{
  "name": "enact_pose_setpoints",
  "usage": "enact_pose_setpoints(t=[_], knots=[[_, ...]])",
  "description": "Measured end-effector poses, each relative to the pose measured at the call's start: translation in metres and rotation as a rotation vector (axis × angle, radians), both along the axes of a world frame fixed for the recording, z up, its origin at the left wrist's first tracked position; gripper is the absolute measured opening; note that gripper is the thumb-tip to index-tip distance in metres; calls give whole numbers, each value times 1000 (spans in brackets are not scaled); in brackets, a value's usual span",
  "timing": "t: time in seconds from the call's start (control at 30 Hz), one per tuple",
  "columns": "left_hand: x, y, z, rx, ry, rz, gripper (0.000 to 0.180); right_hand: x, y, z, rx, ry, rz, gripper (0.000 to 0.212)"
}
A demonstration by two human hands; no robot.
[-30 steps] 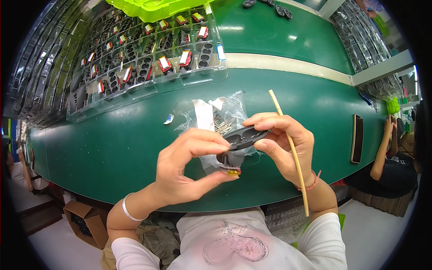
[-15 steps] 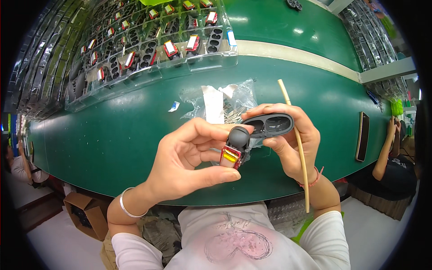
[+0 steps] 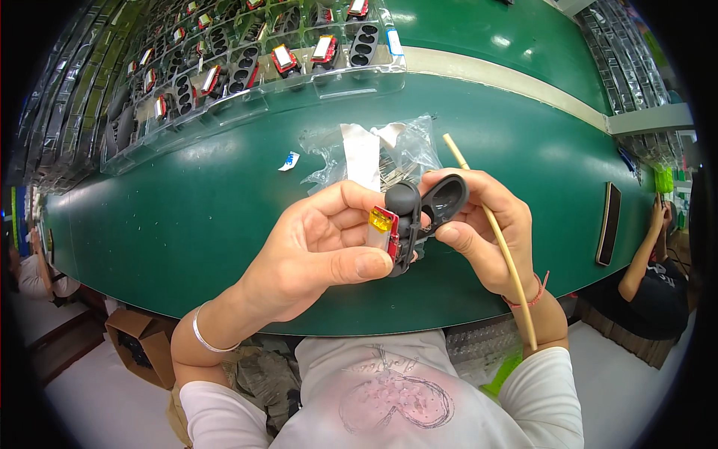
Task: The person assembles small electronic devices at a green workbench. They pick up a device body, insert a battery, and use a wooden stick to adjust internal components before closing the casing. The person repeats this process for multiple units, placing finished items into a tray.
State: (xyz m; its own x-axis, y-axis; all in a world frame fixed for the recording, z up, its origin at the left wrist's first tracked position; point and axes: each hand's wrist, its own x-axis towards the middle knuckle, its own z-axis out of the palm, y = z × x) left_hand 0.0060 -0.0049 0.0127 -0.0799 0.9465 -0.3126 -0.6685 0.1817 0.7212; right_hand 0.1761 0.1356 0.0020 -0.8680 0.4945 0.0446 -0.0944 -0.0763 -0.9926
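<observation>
One black, dome-ended part (image 3: 404, 224) with red board (image 3: 393, 238) and yellow patch (image 3: 381, 218) is pinched by the left hand (image 3: 299, 247) above a green table (image 3: 187, 247), beside a hollow black shell (image 3: 446, 199) and tan stick (image 3: 502, 247) held in the right hand (image 3: 493, 224), partly blocking a clear bag (image 3: 422, 138) of pins (image 3: 391, 176), loaded tray (image 3: 329, 88) far left.

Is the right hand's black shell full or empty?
The black shell looks empty up top: bare walls show. Its lower end's partly hidden; cannot tell there.

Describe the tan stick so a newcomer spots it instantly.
Above the green table, find the right grip, red bracelet at its wrist. The tan stick slants across it, long, thin and pale, unlike the stubby black shell in the same grip.
</observation>
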Motion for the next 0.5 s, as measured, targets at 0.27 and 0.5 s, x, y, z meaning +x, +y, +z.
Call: enact_pose_setpoints(t=[0.27,0.5], knots=[[1,-1,-4,-54,-21,5,50,3,0,3,-208,12,77,40],[0,-1,-7,-67,-3,2,50,6,-4,5,-128,-23,37,40]])
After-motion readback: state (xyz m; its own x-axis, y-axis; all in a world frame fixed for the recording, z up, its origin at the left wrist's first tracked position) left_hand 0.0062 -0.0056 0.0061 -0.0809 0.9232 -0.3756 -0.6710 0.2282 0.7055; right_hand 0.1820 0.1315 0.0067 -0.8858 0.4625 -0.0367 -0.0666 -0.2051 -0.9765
